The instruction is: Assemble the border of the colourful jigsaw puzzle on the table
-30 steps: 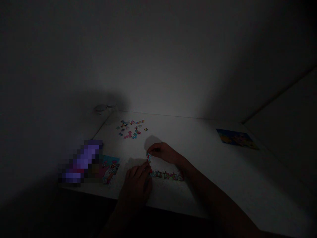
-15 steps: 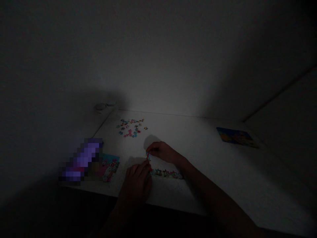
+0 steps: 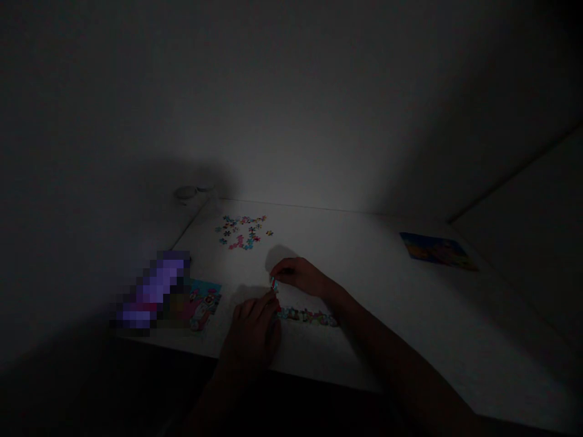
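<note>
In dim light, my right hand (image 3: 298, 276) pinches a small red, white and blue jigsaw puzzle piece (image 3: 274, 283) between thumb and fingertips. The piece is just above the left end of a joined strip of puzzle pieces (image 3: 307, 317) lying flat on the white table. My left hand (image 3: 255, 325) rests at that same end, its fingers bent together over a red part of the puzzle and holding it down. The left fingertips partly hide the pieces there, and whether the upper piece is locked in is hard to see.
Several loose puzzle pieces (image 3: 241, 230) are scattered at the table's back left. A colourful picture sheet (image 3: 206, 303) lies left of my hands, beside a pixelated purple object (image 3: 157, 288). Another picture card (image 3: 437, 250) lies at right. Walls border the white table (image 3: 337, 243).
The view has shifted slightly. My hands stay in nearly the same place, and the right fingers have lifted a little off the piece's face, so more of it shows.
</note>
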`<state>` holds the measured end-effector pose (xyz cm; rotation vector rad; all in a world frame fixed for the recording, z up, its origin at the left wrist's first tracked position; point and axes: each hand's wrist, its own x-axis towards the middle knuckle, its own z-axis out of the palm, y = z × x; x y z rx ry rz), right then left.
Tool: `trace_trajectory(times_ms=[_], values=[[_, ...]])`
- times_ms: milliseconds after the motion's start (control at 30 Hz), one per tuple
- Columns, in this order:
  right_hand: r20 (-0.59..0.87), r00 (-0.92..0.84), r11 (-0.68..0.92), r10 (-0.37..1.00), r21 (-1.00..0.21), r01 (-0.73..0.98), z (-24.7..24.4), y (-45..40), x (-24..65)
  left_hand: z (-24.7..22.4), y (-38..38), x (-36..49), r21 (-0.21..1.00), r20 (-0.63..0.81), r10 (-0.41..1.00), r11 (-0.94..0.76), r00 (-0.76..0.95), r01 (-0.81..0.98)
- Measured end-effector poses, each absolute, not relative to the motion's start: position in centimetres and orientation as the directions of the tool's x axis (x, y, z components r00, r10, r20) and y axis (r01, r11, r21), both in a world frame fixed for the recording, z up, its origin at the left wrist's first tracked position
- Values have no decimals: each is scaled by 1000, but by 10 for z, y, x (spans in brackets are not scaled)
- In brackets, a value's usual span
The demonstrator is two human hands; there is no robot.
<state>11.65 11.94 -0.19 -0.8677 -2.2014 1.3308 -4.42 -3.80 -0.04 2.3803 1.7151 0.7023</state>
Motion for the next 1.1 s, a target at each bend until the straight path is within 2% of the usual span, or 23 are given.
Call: trace_trajectory(times_ms=[100,367,533,1100], values=[[15,-713,336,701,-889,311,-2,119,116,0,-38,-45,370,285,926,-344,247,863],[75,-731,441,678,-837,323,-1,117,115,0,-38,-44,371,306,922,-343,235,863],[68,-742,454,667,-827,332,1,117,115,2,-37,-44,388,266,931,-341,250,856],[126,-752,535,647,-778,329,-7,119,112,2,-38,-43,379,284,930,-332,233,864]])
